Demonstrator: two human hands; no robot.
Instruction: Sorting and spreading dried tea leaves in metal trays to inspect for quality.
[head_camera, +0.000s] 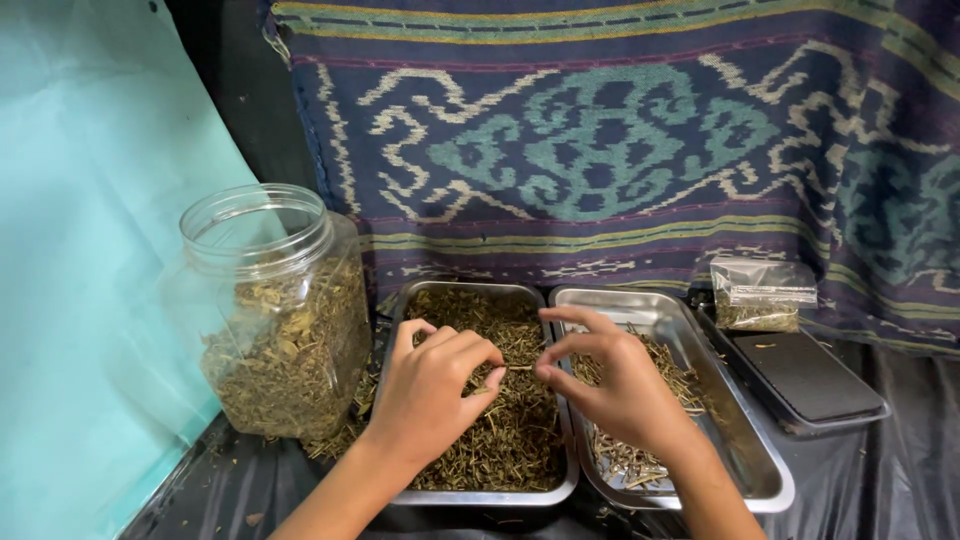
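Note:
My left hand (432, 385) hovers over the left metal tray (560, 487), which is full of dried brown-green herb bits. Its thumb and fingers pinch a thin dried stem. My right hand (620, 380) faces it above the gap between the trays, its thumb and forefinger pinched on the other end of the same small stem (515, 369). The right metal tray (775, 480) holds a thinner scatter of dried stems.
A big clear plastic jar (280, 310), open-topped and half full of dried herbs, stands left of the trays. A small clear bag of herbs (760, 297) and a black flat scale (810, 380) sit at right. A patterned woven cloth (620, 140) hangs behind; a teal sheet (90, 250) at left.

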